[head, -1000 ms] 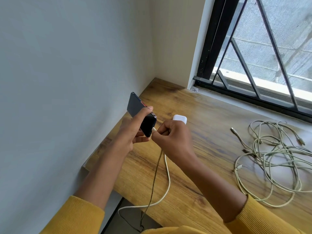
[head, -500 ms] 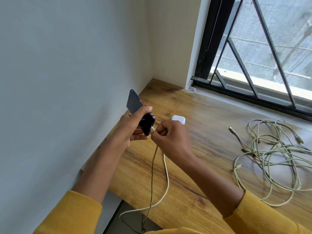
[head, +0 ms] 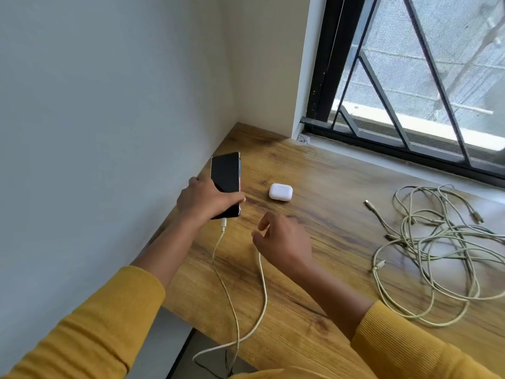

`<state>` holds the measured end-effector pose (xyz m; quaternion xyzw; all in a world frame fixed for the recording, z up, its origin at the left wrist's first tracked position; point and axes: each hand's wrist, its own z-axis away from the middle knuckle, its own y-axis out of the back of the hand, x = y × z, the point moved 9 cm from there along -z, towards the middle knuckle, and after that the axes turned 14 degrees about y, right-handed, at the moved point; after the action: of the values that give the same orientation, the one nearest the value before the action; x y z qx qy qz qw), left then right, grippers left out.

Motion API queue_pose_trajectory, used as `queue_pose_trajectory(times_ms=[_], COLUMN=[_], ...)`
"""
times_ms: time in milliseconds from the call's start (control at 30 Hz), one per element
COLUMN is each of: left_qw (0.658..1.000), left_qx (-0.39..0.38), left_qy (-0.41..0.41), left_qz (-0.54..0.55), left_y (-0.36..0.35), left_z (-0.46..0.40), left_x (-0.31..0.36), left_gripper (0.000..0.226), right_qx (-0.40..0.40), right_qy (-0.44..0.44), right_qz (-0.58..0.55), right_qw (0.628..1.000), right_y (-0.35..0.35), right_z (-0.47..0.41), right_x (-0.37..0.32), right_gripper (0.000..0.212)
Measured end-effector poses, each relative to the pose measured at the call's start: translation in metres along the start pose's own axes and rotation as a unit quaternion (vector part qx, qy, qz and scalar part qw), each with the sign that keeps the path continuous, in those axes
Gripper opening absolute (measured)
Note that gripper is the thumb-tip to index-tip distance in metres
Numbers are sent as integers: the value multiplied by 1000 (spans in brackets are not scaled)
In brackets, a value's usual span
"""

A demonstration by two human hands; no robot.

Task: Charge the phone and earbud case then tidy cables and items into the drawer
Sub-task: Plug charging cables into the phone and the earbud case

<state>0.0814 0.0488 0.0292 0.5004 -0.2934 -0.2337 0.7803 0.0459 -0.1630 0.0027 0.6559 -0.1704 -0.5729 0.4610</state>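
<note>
Wooden desk [head: 341,258] against grey wall [head: 95,105]; barred window [head: 423,77] behind.

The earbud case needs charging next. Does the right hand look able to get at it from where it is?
Probably yes. The right hand hovers open over the desk, just short of the white earbud case, with only bare wood between them. The left hand and its phone sit off to the side.

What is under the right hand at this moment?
Under the right hand lies the wooden desk, and a second white cable runs beneath it. The cable's end is covered by the hand.
</note>
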Motion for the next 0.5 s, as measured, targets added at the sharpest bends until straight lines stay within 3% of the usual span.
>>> queue_pose_trajectory(times_ms=[233,500], left_qw=[993,991], left_qx=[26,25], left_qy=[-19,-12], left_qz=[-110,-133], left_y=[-26,-38], left_z=[-9,-4], left_x=[3,5], left_gripper=[111,106], right_qx=[-103,-95], right_qy=[-25,-58], right_qz=[109,71], right_qw=[988,991], right_y=[-26,-32], right_z=[-8,-10], right_x=[12,24], right_gripper=[27,20])
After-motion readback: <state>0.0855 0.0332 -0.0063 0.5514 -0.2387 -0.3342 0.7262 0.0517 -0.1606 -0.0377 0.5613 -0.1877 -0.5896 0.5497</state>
